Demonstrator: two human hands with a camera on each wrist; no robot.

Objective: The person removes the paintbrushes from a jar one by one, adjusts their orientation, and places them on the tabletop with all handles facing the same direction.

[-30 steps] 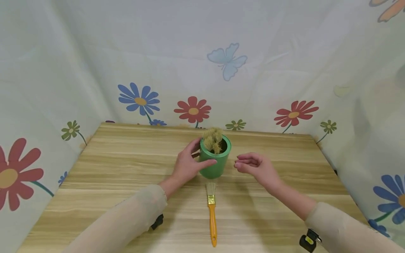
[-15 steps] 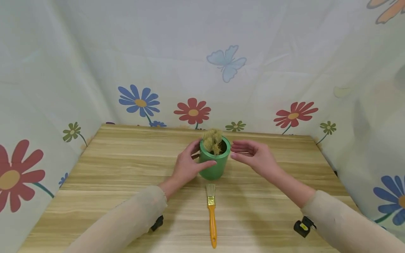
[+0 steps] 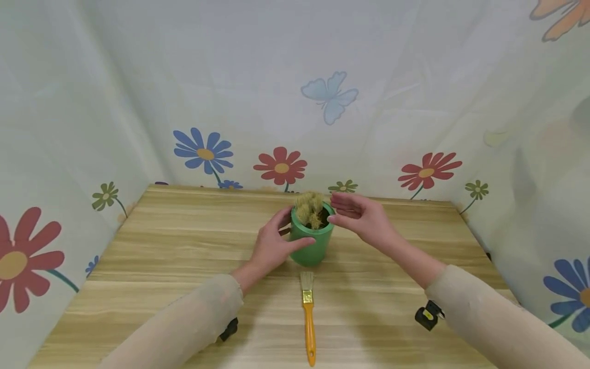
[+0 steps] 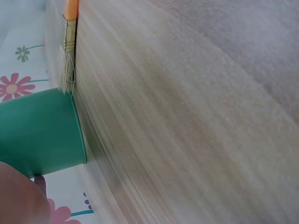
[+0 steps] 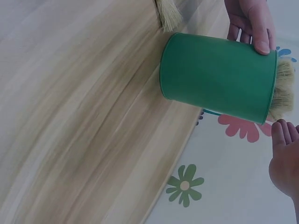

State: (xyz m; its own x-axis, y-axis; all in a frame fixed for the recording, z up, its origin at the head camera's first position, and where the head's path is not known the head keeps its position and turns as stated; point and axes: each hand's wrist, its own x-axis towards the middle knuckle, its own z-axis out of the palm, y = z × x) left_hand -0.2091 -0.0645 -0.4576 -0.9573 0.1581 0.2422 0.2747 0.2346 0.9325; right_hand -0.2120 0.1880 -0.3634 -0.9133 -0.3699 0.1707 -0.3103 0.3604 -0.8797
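Observation:
A green cylindrical pot (image 3: 310,252) stands upright on the wooden table, with tan bristle tufts (image 3: 308,209) showing above its rim. My left hand (image 3: 273,245) holds the pot's left side, thumb across the front. Close by the right of the rim is my right hand (image 3: 369,219), its fingers loosely extended and nothing held. In the right wrist view the fingertips of that hand are near the bristle tufts (image 5: 283,88); whether they touch, I cannot tell. An orange-handled paintbrush (image 3: 310,328) lies in front of the pot, bristles pointing at it.
The wood-grain table (image 3: 184,230) ends at a white cloth backdrop (image 3: 258,66) printed with flowers and a butterfly. More cloth stands along both sides. A black device (image 3: 428,315) hangs under the right sleeve.
My right hand has moved left and away from me, up to the pot's rim. The left hand keeps its hold, and the paintbrush still lies on the table.

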